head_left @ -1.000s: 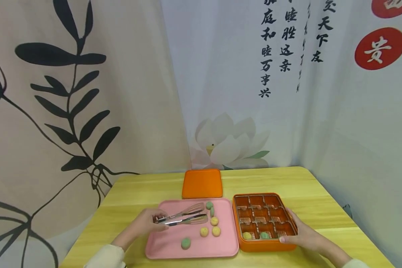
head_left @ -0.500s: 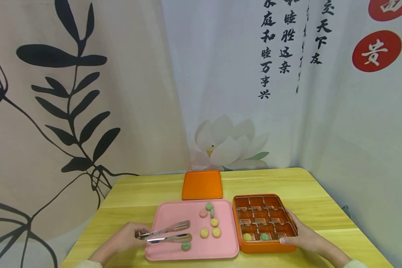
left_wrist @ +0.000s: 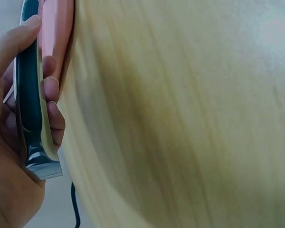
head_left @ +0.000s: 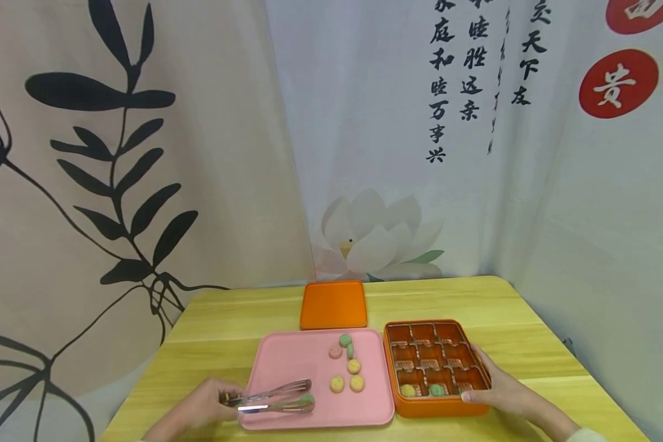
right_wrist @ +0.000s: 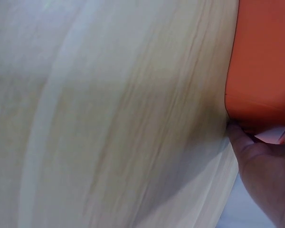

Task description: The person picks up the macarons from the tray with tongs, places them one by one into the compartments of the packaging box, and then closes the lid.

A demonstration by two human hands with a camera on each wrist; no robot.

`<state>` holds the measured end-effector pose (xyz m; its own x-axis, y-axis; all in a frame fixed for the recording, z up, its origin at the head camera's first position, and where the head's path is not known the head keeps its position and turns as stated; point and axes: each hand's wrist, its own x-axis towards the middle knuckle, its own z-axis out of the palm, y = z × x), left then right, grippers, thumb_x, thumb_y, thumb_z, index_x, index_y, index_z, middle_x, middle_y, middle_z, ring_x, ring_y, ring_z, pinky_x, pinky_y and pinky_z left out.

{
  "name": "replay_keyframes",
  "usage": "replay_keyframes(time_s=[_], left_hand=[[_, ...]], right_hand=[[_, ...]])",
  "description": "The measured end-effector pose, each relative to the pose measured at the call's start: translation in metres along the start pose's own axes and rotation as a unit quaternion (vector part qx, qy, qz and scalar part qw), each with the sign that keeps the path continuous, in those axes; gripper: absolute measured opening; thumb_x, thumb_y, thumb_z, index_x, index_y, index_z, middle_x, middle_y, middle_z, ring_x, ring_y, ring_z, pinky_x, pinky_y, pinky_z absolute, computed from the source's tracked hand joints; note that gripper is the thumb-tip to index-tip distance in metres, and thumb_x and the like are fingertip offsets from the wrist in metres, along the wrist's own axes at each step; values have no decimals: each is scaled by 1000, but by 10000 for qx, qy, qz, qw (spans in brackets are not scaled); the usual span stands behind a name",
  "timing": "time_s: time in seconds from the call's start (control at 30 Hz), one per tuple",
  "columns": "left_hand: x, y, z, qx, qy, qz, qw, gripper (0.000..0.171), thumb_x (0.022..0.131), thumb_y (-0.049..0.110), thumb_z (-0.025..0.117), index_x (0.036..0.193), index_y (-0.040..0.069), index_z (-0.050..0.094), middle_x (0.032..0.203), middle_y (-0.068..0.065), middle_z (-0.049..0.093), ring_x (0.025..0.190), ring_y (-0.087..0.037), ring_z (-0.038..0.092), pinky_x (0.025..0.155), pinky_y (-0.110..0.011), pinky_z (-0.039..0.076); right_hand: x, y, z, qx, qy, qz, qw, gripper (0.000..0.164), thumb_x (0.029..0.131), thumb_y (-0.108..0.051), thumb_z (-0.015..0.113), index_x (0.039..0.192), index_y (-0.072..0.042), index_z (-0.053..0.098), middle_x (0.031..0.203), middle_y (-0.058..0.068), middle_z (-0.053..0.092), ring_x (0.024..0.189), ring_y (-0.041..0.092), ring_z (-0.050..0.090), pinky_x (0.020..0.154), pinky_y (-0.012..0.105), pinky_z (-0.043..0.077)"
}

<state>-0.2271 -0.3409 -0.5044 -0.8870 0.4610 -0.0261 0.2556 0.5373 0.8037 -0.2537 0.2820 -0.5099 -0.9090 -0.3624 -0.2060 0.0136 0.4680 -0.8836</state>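
Observation:
My left hand [head_left: 205, 402] grips metal tongs [head_left: 273, 396] by their handle, thumb on one arm and fingers curled under the other, as the left wrist view shows. Spread apart, the tongs' two ends reach over the near left part of a pink tray [head_left: 276, 350]. A green round cookie-like piece [head_left: 307, 399] lies at those ends, partly covered by the lower one. At the near right corner of an orange divided box [head_left: 436, 406], my right hand [head_left: 503, 387] holds on, thumb at the front edge and fingers along the side. The front row holds a yellow piece [head_left: 407, 390] and a green piece [head_left: 436, 390].
Farther right on the tray lie a pink piece [head_left: 335, 352], two green ones and several yellow pieces [head_left: 356, 383]. An orange lid [head_left: 334, 305] lies behind the tray on the wooden table [head_left: 226, 313]. A printed curtain [head_left: 243, 184] hangs at the back.
My left hand has drawn the tongs left and toward me, uncovering the pink piece, then lowered them around the near green piece. The right hand and the box keep their place.

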Motion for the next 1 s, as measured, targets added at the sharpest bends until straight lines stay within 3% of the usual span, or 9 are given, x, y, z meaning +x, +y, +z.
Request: replay_keyframes(time_s=[0.2, 0.47, 1.0], left_hand=[[-1, 0, 6, -155, 171, -248, 9994, 27, 80, 15, 81, 105, 7, 77, 83, 1, 69, 66, -6, 52, 56, -22, 44], [0, -4, 9, 113, 424, -33, 9990, 25, 79, 16, 81, 102, 6, 78, 76, 6, 67, 61, -2, 50, 51, -20, 41], [8, 3, 9, 453, 712, -130, 9963, 18, 82, 18, 79, 98, 12, 79, 74, 7, 66, 60, -2, 48, 51, -21, 40]], right_hand=[[-1, 0, 0, -47, -3, -9, 10000, 110, 91, -28, 72, 155, -1, -14, 153, 42, 6, 132, 56, 34, 101, 69, 30], [0, 0, 0, 80, -32, -18, 10000, 109, 92, -26, 71, 154, 0, -14, 151, 43, 11, 129, 50, 42, 102, 63, 34], [-1, 1, 0, 38, -71, -119, 9999, 108, 93, -27, 70, 154, 0, -15, 152, 42, 9, 130, 53, 40, 102, 66, 32]])
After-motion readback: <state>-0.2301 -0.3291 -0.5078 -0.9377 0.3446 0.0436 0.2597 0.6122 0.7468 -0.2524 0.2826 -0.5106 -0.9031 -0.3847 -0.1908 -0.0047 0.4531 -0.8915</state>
